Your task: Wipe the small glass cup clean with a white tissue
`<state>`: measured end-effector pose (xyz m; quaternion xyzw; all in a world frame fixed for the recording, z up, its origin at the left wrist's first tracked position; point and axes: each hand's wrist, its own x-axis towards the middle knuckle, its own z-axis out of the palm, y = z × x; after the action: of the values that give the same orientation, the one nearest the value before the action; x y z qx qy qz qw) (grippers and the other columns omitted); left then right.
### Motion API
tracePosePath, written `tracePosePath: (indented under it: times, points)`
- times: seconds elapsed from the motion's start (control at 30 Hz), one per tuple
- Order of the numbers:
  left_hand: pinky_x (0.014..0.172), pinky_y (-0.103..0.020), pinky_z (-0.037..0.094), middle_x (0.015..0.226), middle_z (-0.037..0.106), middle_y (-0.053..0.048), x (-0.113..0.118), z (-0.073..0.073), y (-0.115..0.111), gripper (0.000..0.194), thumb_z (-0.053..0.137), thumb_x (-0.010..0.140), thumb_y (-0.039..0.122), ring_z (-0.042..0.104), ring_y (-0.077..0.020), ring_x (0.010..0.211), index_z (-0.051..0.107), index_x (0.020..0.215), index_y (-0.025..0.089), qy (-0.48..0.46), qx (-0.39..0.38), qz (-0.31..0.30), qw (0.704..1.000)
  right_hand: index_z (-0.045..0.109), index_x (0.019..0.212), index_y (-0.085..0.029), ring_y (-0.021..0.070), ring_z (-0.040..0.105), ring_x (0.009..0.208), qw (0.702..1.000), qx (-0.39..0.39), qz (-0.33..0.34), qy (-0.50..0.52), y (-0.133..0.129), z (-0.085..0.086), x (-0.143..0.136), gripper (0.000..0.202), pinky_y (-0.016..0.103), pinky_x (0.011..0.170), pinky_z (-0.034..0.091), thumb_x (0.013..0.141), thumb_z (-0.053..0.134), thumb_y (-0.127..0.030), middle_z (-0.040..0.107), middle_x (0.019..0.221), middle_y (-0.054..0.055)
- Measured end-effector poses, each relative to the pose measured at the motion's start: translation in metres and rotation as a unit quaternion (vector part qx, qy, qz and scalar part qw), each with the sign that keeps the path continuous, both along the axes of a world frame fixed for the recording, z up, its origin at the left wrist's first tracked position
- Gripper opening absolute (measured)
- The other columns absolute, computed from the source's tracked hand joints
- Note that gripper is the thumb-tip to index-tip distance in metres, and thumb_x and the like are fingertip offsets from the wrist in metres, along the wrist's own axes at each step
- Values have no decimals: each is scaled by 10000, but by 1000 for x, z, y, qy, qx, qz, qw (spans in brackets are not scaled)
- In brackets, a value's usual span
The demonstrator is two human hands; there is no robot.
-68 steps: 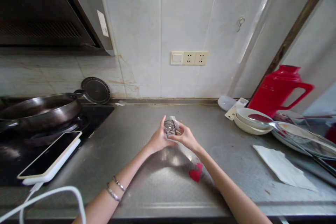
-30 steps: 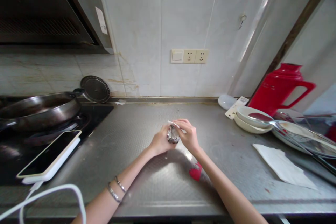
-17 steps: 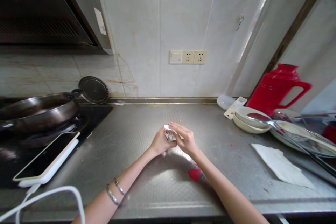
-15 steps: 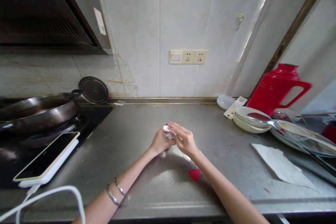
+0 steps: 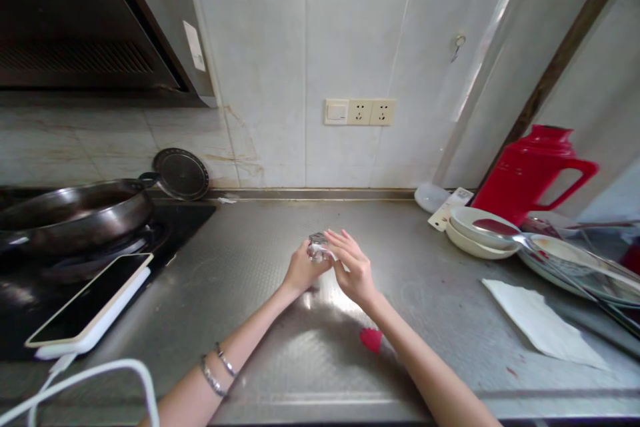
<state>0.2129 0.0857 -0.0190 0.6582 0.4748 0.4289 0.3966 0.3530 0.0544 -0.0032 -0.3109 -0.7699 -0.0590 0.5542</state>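
Observation:
My left hand (image 5: 303,270) is wrapped round a small shiny, clear-and-silvery object (image 5: 317,246) just above the counter; its exact kind I cannot make out. Over its right side lies my right hand (image 5: 354,268), fingers bent together and pressing a white piece of tissue (image 5: 327,252) against it. Part of the tissue is hidden beneath the fingers. Beside my right forearm, a red-ended thing (image 5: 371,339) rests on the steel counter (image 5: 280,367), the remainder of it mostly covered by the arm.
At left, a pan (image 5: 90,220) stands on the black stove, with a phone (image 5: 93,300) on a white block and a white cable (image 5: 115,365) in front. To the right are a red thermos (image 5: 525,177), stacked bowls (image 5: 480,247), plates with utensils and a paper napkin (image 5: 543,323).
The fingers of my right hand have lifted and spread slightly, uncovering more of the shiny object's top. My left hand keeps its hold. The view has shifted a little.

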Motion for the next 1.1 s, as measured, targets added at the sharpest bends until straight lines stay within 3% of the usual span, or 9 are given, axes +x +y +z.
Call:
tracePosePath:
  times: [0.1,0.2,0.37,0.47,0.57,0.77,0.9,1.1]
  points:
    - [626,-270,490,854,664,-35,3,5,-6,443,738,607,348,625,-171,745,556,967,165,54,60,29,996,661,1068,-244,253,497,1239,998,-2,-58,2,5,2,4,315,556,1042,373,869,465,-97,589,1277,93]
    - [663,-277,471,871,670,-39,5,7,-9,437,743,599,331,625,-183,771,567,966,171,72,89,27,993,666,1052,-236,280,453,1237,997,-13,-64,-36,6,3,4,336,542,974,428,839,464,-71,553,1305,100]
    - [592,-249,457,771,656,-16,-1,3,-4,263,698,634,295,619,-176,715,566,829,179,60,78,21,995,657,1086,-237,251,526,970,996,-4,-34,-76,-1,0,-1,357,433,798,498,812,500,-72,605,1041,108]
    - [521,-223,450,682,631,14,-4,-1,0,267,689,617,244,606,-155,639,513,807,182,13,47,14,999,636,1134,-263,224,536,869,995,-7,-4,-98,-5,-2,-5,365,392,746,487,827,517,-107,610,945,80]
    - [452,-208,452,695,632,15,-3,0,0,348,701,621,286,594,-143,602,508,887,170,-24,-3,-8,1000,643,1123,-281,208,561,844,998,-5,15,-52,-5,-1,-6,329,380,745,485,860,502,-142,624,920,64]
    - [409,-206,481,870,634,-38,7,10,-13,514,731,625,397,614,-166,685,543,1037,154,-24,-26,-22,999,707,997,-253,195,604,823,989,-37,-54,130,1,7,3,250,333,717,503,896,489,-184,644,884,73]
    - [409,-196,484,863,632,-32,8,10,-14,528,738,620,415,606,-157,679,545,1038,157,-32,-24,-29,999,725,966,-266,181,606,744,990,-68,-28,117,2,7,4,265,317,692,508,889,485,-184,650,785,46]
    - [394,-199,488,864,638,-41,3,5,-5,476,742,612,393,617,-176,713,546,973,154,-32,-35,-3,999,727,981,-274,186,605,727,995,-49,-7,92,-3,4,-1,264,315,656,513,885,495,-193,658,756,49]
